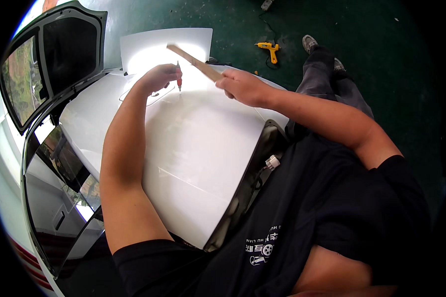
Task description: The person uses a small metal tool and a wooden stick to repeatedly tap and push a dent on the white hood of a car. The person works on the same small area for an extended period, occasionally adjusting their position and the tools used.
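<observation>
The left hand (pixel 157 77) is closed around a red pen (pixel 179 78). The pen stands almost straight up, with its tip touching the white car panel (pixel 198 148) near the far edge. The right hand (pixel 243 86) is closed over the near end of a wooden ruler (pixel 195 62) and presses it down on the same panel. The ruler's long side runs from the right hand up and to the left, away from the person, towards a white sheet (pixel 148 47) that lies past the far edge of the panel. The pen tip sits just beside the ruler, on its left side, about halfway along it. So the left hand is the one nearer the middle of the ruler, and the right hand has only its end. Thin drawn lines show on the panel next to the pen. A car window (pixel 59 163) is at the left. A yellow glue gun (pixel 268 48) lies well away on the green floor (pixel 371 59).
</observation>
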The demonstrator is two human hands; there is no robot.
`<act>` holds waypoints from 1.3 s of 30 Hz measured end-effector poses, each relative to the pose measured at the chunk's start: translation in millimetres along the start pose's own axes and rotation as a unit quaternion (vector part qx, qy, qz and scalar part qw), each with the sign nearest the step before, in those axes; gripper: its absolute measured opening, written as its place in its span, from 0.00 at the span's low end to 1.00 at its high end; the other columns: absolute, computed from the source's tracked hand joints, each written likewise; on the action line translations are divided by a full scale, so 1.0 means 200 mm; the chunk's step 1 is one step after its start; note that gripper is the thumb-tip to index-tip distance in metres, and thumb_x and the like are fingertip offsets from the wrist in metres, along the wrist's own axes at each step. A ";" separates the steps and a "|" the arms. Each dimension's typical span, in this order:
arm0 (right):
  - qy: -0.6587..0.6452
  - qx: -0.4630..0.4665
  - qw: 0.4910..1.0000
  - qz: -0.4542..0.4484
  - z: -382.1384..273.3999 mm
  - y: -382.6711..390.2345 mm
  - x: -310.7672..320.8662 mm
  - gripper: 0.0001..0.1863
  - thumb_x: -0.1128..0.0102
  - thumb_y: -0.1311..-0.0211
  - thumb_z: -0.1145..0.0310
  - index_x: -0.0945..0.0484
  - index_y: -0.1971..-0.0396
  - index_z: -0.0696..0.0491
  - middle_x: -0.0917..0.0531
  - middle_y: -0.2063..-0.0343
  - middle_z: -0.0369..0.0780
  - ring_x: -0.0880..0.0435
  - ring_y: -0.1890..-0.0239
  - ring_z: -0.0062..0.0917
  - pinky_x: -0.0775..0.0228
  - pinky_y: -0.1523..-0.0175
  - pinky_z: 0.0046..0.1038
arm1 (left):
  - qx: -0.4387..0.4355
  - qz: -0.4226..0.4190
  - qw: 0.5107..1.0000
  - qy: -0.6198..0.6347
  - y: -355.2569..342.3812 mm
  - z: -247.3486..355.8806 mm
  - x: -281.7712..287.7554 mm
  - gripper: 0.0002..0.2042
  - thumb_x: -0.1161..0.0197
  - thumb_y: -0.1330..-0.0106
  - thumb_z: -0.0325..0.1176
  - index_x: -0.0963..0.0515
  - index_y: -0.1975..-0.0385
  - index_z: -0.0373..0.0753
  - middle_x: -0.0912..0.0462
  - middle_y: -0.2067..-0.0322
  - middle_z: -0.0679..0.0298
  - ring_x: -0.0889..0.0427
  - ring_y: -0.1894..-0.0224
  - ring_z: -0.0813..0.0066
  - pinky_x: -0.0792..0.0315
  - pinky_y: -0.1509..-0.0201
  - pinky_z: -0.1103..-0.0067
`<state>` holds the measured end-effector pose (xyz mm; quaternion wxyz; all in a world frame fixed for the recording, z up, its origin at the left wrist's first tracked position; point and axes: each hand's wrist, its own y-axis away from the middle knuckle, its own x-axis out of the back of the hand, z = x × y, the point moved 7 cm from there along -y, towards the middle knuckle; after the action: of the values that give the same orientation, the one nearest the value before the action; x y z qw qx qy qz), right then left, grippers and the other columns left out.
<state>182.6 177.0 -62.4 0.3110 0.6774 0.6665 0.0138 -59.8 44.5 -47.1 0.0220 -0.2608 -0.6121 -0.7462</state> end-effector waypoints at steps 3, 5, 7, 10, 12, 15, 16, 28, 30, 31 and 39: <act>-0.069 0.072 0.991 0.091 -0.06 0.01 0.07 0.16 0.50 0.24 0.56 0.26 0.62 0.55 0.26 0.73 0.34 0.29 0.70 0.19 0.35 0.61 0.26 | -0.010 0.010 1.000 -0.006 0.02 0.07 0.00 0.15 0.37 0.25 0.37 0.19 0.45 0.37 0.15 0.63 0.67 0.32 0.71 0.79 0.33 0.66 0.80; -0.016 0.062 0.996 0.060 -0.05 0.01 0.04 0.16 0.50 0.24 0.56 0.26 0.62 0.55 0.26 0.73 0.34 0.30 0.70 0.18 0.35 0.61 0.26 | -0.013 0.007 1.000 -0.005 0.00 0.03 -0.02 0.15 0.38 0.24 0.37 0.19 0.45 0.36 0.15 0.62 0.66 0.32 0.71 0.78 0.32 0.65 0.79; 0.072 0.015 0.997 -0.029 -0.02 -0.02 0.01 0.19 0.49 0.24 0.54 0.25 0.62 0.58 0.24 0.74 0.37 0.26 0.69 0.24 0.32 0.60 0.32 | 0.000 0.010 1.000 -0.024 0.00 0.03 -0.02 0.15 0.38 0.24 0.37 0.19 0.44 0.36 0.15 0.62 0.65 0.31 0.71 0.77 0.31 0.64 0.78; 0.038 0.035 0.997 0.049 -0.05 0.00 0.06 0.20 0.49 0.24 0.54 0.25 0.61 0.58 0.23 0.73 0.37 0.26 0.69 0.24 0.32 0.60 0.31 | 0.001 0.016 0.999 -0.027 0.01 0.05 -0.02 0.15 0.38 0.24 0.37 0.19 0.44 0.37 0.16 0.63 0.65 0.31 0.71 0.77 0.30 0.64 0.77; -0.060 0.101 0.988 0.102 -0.06 -0.03 0.10 0.18 0.50 0.24 0.54 0.26 0.60 0.56 0.27 0.75 0.32 0.32 0.73 0.16 0.37 0.66 0.24 | -0.002 0.030 0.999 -0.014 0.00 0.07 -0.01 0.15 0.38 0.24 0.37 0.19 0.44 0.37 0.17 0.65 0.66 0.31 0.71 0.78 0.31 0.65 0.78; -0.018 0.079 0.993 0.082 -0.06 -0.02 0.08 0.17 0.49 0.24 0.54 0.26 0.60 0.56 0.27 0.75 0.33 0.32 0.73 0.16 0.36 0.65 0.24 | -0.004 0.008 1.000 -0.020 0.01 0.06 -0.02 0.15 0.37 0.24 0.38 0.18 0.46 0.36 0.17 0.65 0.66 0.30 0.71 0.78 0.32 0.66 0.79; 0.037 0.044 0.998 0.029 -0.04 -0.03 0.06 0.17 0.49 0.24 0.54 0.26 0.60 0.56 0.27 0.75 0.33 0.32 0.73 0.16 0.36 0.65 0.24 | -0.012 -0.003 1.000 -0.015 0.01 0.07 -0.03 0.15 0.37 0.24 0.39 0.18 0.46 0.36 0.16 0.64 0.66 0.30 0.71 0.78 0.32 0.65 0.78; 0.132 0.003 0.989 -0.061 0.02 -0.03 0.02 0.22 0.49 0.25 0.53 0.26 0.54 0.61 0.21 0.71 0.40 0.24 0.66 0.24 0.29 0.58 0.31 | 0.003 0.006 0.999 -0.036 0.02 0.06 -0.02 0.16 0.38 0.24 0.38 0.19 0.45 0.36 0.15 0.60 0.64 0.30 0.70 0.77 0.29 0.63 0.79; 0.048 0.041 0.998 0.020 -0.03 -0.03 0.08 0.20 0.49 0.24 0.53 0.27 0.56 0.58 0.23 0.72 0.37 0.27 0.68 0.22 0.32 0.60 0.29 | -0.006 0.020 1.000 0.000 0.00 0.03 0.00 0.16 0.38 0.24 0.38 0.19 0.44 0.36 0.15 0.59 0.63 0.30 0.70 0.77 0.29 0.63 0.79; 0.006 0.058 0.996 0.061 -0.04 -0.04 0.11 0.19 0.49 0.24 0.53 0.27 0.57 0.57 0.25 0.73 0.36 0.28 0.69 0.20 0.33 0.61 0.28 | -0.002 0.033 0.999 0.002 -0.01 0.02 0.01 0.16 0.38 0.24 0.38 0.19 0.44 0.36 0.14 0.59 0.63 0.30 0.70 0.77 0.29 0.63 0.79; 0.053 0.035 0.998 0.025 -0.03 -0.03 0.08 0.20 0.50 0.24 0.53 0.25 0.59 0.58 0.22 0.72 0.40 0.24 0.68 0.26 0.30 0.58 0.33 | -0.007 0.013 1.000 -0.024 0.00 0.05 -0.01 0.16 0.37 0.24 0.38 0.19 0.45 0.36 0.14 0.61 0.63 0.31 0.71 0.77 0.30 0.64 0.78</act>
<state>176.0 192.8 -66.3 0.2505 0.7027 0.6650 0.0343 -53.8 52.5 -46.5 0.0152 -0.2869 -0.6040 -0.7434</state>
